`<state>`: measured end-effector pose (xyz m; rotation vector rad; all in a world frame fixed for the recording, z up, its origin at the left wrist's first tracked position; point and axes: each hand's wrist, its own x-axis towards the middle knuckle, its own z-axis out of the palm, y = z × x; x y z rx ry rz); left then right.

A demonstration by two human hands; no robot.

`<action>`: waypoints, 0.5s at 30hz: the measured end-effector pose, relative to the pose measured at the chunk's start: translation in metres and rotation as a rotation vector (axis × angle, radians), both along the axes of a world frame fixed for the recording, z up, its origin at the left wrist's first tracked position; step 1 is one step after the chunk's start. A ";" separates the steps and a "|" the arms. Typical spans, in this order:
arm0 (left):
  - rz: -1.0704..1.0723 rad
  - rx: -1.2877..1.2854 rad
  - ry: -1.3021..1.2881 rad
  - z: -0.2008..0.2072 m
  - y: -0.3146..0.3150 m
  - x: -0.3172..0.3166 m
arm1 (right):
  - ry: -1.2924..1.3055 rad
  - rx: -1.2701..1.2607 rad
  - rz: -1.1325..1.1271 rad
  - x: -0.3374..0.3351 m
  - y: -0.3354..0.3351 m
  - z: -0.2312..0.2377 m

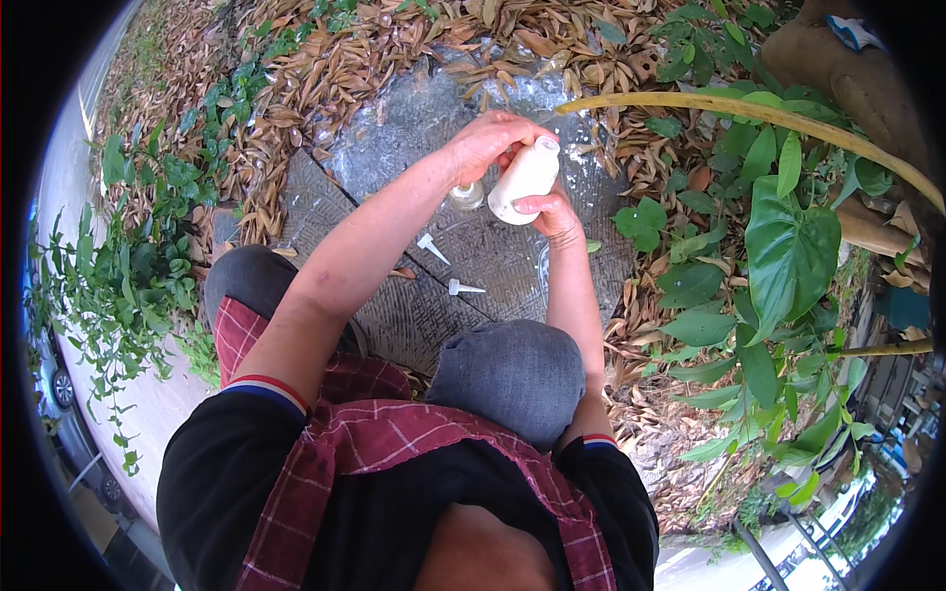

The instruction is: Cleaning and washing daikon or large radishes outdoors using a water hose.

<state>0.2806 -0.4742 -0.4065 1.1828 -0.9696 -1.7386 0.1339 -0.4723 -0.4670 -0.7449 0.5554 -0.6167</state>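
A white plastic bottle [524,182] is held tilted above the stone slab, its open-looking mouth toward the upper right. Around its lower part wraps my right hand [554,213], thumb across the near side. My left hand [490,143] is closed at the bottle's upper end; its fingertips are partly hidden behind the neck. Just under my left wrist stands a small clear glass jar [466,196], partly covered by the hand. Two white pointed nozzle tips lie on the slab: one nozzle tip [432,248] nearer the jar, another nozzle tip [465,288] closer to my knee.
The round stone slab [394,148] carries white powdery smears. Dry leaves [325,49] surround it. A long yellowish stem [749,106] arches in from the right over green plants [793,251]. My bent knee [507,379] borders the slab's near side. A road with cars runs at far left.
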 end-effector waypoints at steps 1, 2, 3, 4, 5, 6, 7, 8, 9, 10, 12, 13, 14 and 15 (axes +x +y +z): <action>-0.003 0.029 0.005 -0.001 -0.001 0.001 | -0.058 -0.015 0.032 0.000 -0.001 -0.004; -0.008 0.057 0.009 -0.002 -0.001 0.002 | -0.101 0.028 0.046 0.001 -0.001 -0.008; -0.005 0.056 0.012 -0.003 -0.001 0.000 | -0.098 0.027 0.048 0.001 -0.001 -0.011; 0.010 0.061 0.062 -0.004 0.000 -0.002 | -0.197 0.081 0.040 0.000 -0.001 -0.014; 0.024 0.064 0.112 -0.003 0.000 -0.003 | -0.296 0.133 0.031 0.000 -0.002 -0.017; 0.026 0.061 0.114 -0.002 0.000 -0.004 | -0.293 0.130 0.034 -0.001 -0.004 -0.020; 0.027 0.040 0.100 -0.001 -0.001 -0.004 | -0.287 0.133 0.052 -0.003 -0.006 -0.023; 0.030 0.021 0.085 0.000 0.000 -0.004 | -0.281 0.139 0.072 -0.003 -0.007 -0.025; 0.034 0.021 0.087 -0.002 0.000 -0.004 | -0.275 0.146 0.092 -0.004 -0.008 -0.027; 0.058 0.030 0.076 -0.005 0.000 -0.004 | -0.273 0.146 0.095 -0.004 -0.009 -0.029; 0.088 0.045 0.064 -0.010 0.000 -0.002 | -0.187 0.108 0.109 -0.001 -0.009 -0.027; 0.083 0.081 0.097 -0.012 0.000 0.000 | -0.187 0.112 0.113 0.001 -0.007 -0.026; 0.077 0.113 0.131 -0.013 -0.001 0.001 | -0.284 0.114 0.106 0.003 -0.005 -0.024; 0.080 0.113 0.132 -0.014 -0.001 0.001 | -0.381 0.118 0.099 0.006 -0.003 -0.023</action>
